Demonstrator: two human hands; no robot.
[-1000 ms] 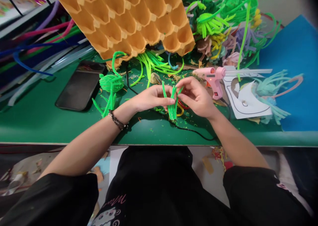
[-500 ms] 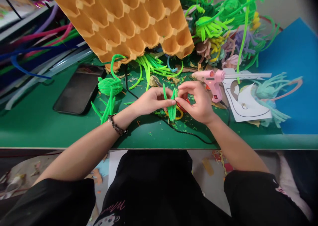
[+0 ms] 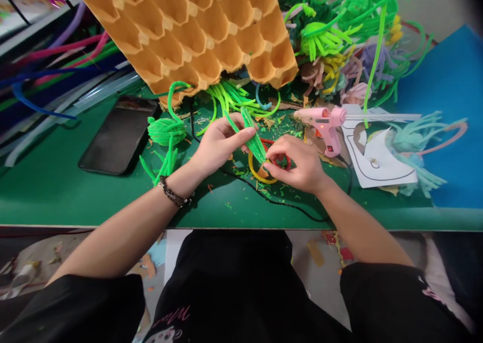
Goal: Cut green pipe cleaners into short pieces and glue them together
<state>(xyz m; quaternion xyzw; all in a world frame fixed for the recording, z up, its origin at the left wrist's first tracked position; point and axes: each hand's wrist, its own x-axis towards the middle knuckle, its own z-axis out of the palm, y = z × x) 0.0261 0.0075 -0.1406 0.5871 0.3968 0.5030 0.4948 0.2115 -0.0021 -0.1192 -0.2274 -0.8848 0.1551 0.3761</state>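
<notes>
A folded bundle of bright green pipe cleaners (image 3: 253, 137) is pinched between the thumb and fingers of my left hand (image 3: 229, 137). It slants down to the right, and one loose strand sticks up beside my left thumb. My right hand (image 3: 296, 163) has its thumb and forefinger closed at the bundle's lower end. Under my hands, partly hidden, are scissors with red-and-yellow handles (image 3: 260, 176). A green pipe-cleaner piece with a wound body and trailing ends (image 3: 166, 132) lies left of my left wrist.
A pink glue gun (image 3: 327, 126) stands to the right, its black cord (image 3: 279, 200) crossing the table. A cardboard egg tray (image 3: 196, 31) leans at the back. A black phone (image 3: 116, 137) lies left. Paper cutouts (image 3: 381, 162) and green scraps lie around.
The green bundle has turned from nearly upright to slanting. My left hand has shifted up and left, while my right hand has moved down to the bundle's lower end.
</notes>
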